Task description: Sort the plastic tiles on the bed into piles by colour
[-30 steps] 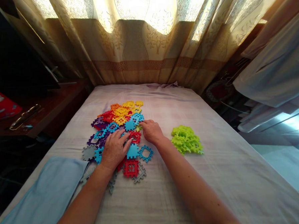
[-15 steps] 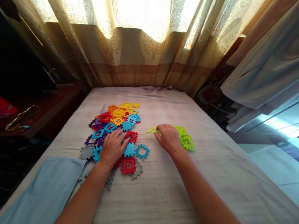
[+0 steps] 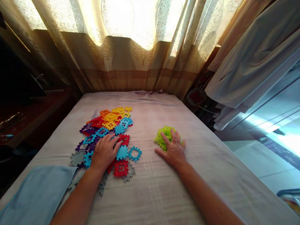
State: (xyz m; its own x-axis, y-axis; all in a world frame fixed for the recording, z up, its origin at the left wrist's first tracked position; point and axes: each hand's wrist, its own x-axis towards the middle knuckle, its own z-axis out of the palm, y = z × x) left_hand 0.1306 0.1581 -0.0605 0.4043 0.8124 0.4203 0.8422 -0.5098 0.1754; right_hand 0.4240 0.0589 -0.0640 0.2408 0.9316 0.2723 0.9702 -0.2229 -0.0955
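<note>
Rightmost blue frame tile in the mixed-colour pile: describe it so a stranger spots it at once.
On the pale sheet, find the mixed-colour pile partly under the left hand. At its right edge, just right of a solid blue tile, lies the blue frame tile. Its large open centre shows the sheet, unlike that solid neighbour.

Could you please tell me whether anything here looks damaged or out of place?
Nothing looks clearly damaged. The only slight oddity is the sheet, bunched at its far edge but flatter near the hands. Multicoloured pieces lie jumbled around the left hand; the right hand is spread over green pieces.
</note>
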